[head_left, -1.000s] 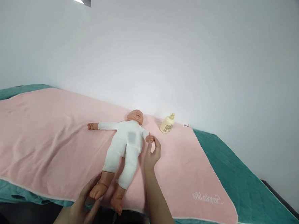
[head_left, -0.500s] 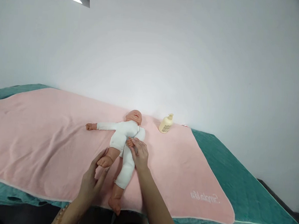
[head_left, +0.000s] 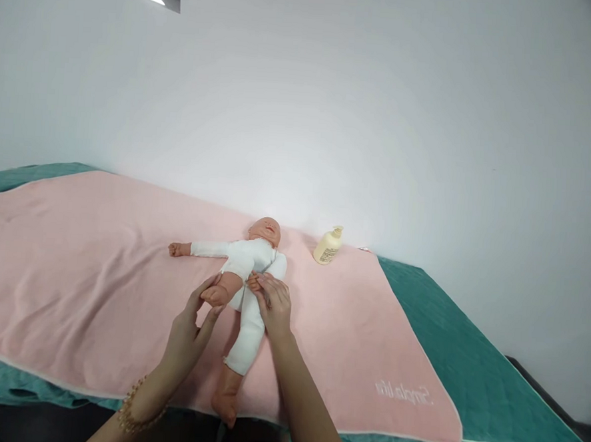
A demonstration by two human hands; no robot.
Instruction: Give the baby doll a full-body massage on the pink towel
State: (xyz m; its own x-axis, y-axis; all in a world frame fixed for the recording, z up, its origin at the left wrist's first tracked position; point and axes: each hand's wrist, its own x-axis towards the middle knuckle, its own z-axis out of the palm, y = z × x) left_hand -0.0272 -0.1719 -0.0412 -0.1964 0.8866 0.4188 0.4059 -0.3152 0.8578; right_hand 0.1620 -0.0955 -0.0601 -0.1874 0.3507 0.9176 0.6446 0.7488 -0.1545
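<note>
A baby doll (head_left: 246, 258) with a white cloth body lies on its back on a pink blanket (head_left: 358, 345), its head toward the wall. My left hand (head_left: 196, 322) is wrapped round the doll's raised foot (head_left: 215, 295), thumb below and fingers on the far side; that leg is bent up toward the belly. My right hand (head_left: 274, 303) grips the doll's small hand (head_left: 254, 282) over its middle, so that arm is bent across the body. The other leg (head_left: 236, 371) lies stretched out toward me, its foot at the blanket's near edge.
A cream pump bottle (head_left: 328, 246) stands on the blanket right of the doll's head. Under the blanket is a green quilted cover (head_left: 434, 323). A white wall (head_left: 303, 101) rises behind the bed. Folds crease the blanket on the left.
My left hand has moved up and away from me, pushing the doll's foot closer to its belly. My right hand, with the doll's hand, has shifted only slightly left.
</note>
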